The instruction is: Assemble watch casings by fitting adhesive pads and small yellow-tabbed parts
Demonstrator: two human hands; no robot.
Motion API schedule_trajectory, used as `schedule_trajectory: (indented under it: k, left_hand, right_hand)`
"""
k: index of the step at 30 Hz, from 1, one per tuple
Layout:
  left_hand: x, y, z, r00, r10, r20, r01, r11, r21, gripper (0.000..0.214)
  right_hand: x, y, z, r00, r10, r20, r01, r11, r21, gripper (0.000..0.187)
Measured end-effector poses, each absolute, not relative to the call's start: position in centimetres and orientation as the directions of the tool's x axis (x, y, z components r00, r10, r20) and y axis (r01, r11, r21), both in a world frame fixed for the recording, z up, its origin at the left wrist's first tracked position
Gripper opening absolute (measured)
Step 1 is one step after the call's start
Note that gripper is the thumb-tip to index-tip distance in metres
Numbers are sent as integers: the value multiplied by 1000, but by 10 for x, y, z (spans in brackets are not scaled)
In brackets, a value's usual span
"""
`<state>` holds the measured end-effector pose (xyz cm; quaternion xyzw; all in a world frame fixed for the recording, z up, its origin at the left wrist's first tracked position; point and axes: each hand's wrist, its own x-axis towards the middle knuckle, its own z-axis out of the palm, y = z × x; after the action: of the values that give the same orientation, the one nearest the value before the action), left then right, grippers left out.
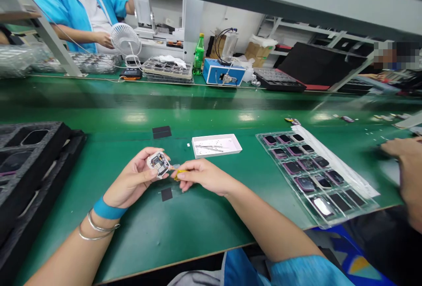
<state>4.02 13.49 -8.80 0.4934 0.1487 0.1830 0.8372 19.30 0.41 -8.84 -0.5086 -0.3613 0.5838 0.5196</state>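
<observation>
Over the green surface [158,242], beyond which no step is showing more plainly than close handwork at a device's edge, the next move is, I'd judge, calling for steadiness and fine control; the left hand [136,175] is grasping the white-rimmed device [158,164], its circuitry facing up, between thumb and fingers; the right hand's [202,175] fingers are pinching a small yellow piece [180,174] just beside it; whether they're touching, I cannot tell.
</observation>
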Motion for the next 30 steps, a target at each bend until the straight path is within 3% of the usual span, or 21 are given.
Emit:
schedule_trajectory:
  k: [7, 10, 14, 22, 30]
  left_hand:
    - [41, 130, -90, 926, 354, -130, -67, 493, 868, 36]
    - [43, 127, -94, 954, 230, -191, 49, 508, 860, 34]
    - [47, 124, -101, 966, 114, -233, 134, 550, 824, 40]
    - [52, 119, -100, 930, 214, -299, 149, 524, 838, 33]
    - [58, 113, -100, 881, 343, -325, 143, 462, 875, 23]
  right_hand:
    - [201, -5, -73, -34, 999, 8, -290, -2, -957, 31]
    - [198, -5, -75, 117, 984, 134, -71, 143, -987, 21]
    - [193, -2, -80, 294, 882, 369, 326, 270, -906, 13]
    - [188, 4, -89, 338, 832, 440, 576, 187, -796, 15]
    - [183, 11, -102, 356, 820, 449, 601, 167, -781, 16]
